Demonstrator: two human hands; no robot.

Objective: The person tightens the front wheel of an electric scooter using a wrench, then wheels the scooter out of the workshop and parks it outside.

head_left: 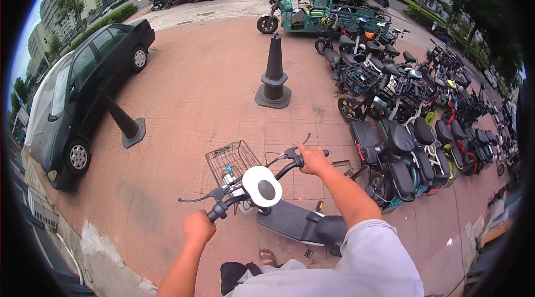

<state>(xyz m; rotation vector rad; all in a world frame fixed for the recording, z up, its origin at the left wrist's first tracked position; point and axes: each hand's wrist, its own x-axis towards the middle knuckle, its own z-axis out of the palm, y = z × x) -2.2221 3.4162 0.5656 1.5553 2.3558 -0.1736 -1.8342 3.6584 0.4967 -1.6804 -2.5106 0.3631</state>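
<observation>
Below me stands an electric scooter [287,220] with a dark footboard and a white oval cover [261,185] in the middle of its handlebar. My left hand [199,227] is closed around the left handlebar grip, with a brake lever [196,200] reaching out past it. Around the right grip, my right hand [312,159] is closed too, beside the other brake lever [307,139]. A wire basket [234,157] is fixed at the scooter's front. The dark seat [330,229] is partly covered by my right sleeve.
Two dark traffic cones [273,76] [127,126] stand on the red paving, one ahead, one to the left. A dark car [92,82] is parked at the left. Rows of parked scooters [401,141] fill the right side. Beyond them is a green cargo tricycle [304,15].
</observation>
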